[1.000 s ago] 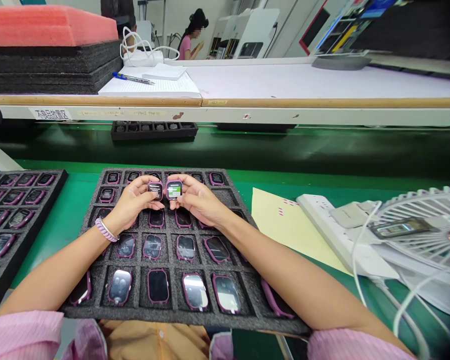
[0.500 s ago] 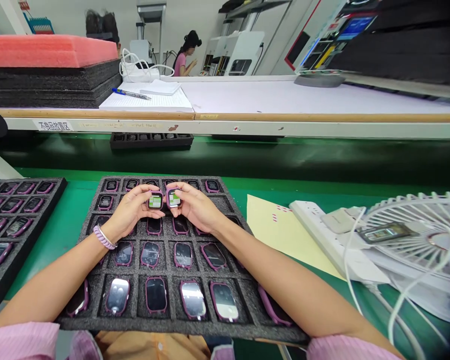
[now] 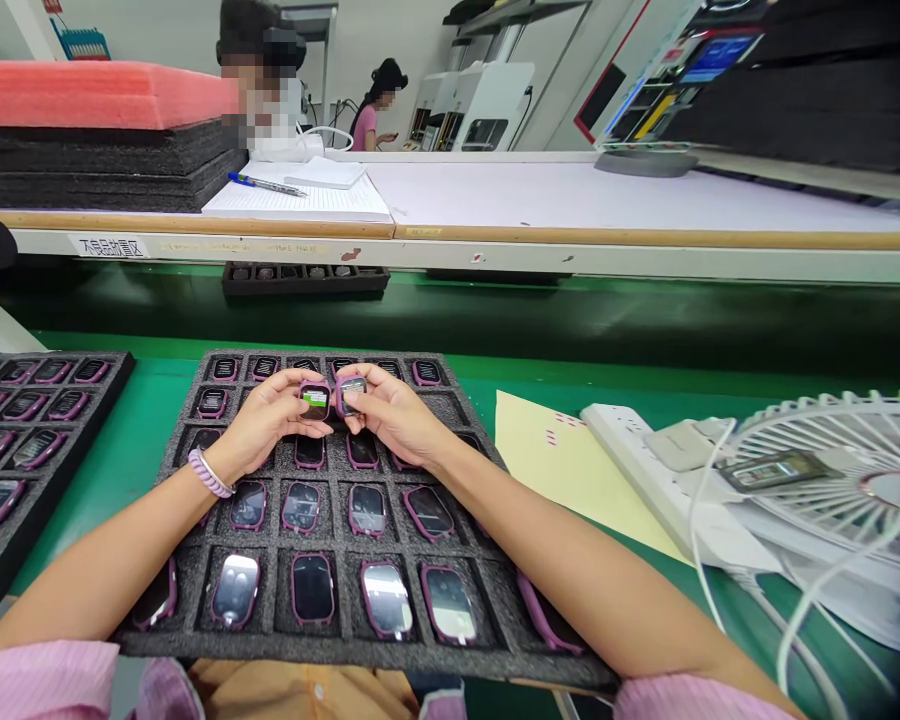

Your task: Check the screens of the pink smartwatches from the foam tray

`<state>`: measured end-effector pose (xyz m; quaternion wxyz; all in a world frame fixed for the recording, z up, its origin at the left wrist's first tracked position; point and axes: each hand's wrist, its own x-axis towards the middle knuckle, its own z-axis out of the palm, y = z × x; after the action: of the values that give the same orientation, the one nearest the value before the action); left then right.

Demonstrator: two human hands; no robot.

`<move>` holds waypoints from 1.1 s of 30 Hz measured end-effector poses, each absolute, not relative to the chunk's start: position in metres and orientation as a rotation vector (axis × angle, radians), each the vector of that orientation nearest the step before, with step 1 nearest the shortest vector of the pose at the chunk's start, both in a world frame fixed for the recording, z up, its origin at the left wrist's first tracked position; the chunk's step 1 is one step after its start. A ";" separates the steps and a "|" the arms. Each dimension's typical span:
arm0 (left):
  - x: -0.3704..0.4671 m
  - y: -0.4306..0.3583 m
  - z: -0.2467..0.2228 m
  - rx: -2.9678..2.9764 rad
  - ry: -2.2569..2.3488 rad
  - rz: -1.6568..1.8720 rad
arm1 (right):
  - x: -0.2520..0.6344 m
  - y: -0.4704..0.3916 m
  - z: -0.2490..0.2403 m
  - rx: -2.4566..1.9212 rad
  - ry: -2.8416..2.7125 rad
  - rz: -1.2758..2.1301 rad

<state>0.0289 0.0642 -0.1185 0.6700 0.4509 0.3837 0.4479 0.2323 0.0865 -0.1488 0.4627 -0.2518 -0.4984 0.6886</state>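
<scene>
Your left hand [image 3: 266, 420] and right hand [image 3: 390, 410] each pinch a watch [image 3: 315, 400] mid-frame (fingertip grip, could slip onto the foam tray [image 3: 487, 600])

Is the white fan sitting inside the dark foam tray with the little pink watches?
No, the white fan sits right of the dark foam tray, beyond a yellow paper sheet on the green table.

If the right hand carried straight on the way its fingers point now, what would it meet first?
The right hand points left, holding a watch. It would probably first meet the watch in the left hand; the two look nearly touching, though depth is unclear.
</scene>
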 end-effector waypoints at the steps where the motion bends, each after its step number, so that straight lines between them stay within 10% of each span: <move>1: 0.029 0.064 -0.118 1.015 0.868 1.010 | 0.232 0.086 -0.149 -0.620 -1.228 1.691; 26: 0.027 0.069 -0.126 1.078 0.907 1.055 | 0.234 0.086 -0.146 -0.659 -1.261 1.676; 33: 0.023 0.030 -0.060 1.337 0.719 1.032 | 0.240 0.067 -0.099 -0.574 -1.366 1.539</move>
<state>0.0230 0.0300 -0.0599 0.6077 0.5784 0.3109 0.4467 0.2401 0.0674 -0.0991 0.4817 -0.2356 -0.5601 0.6314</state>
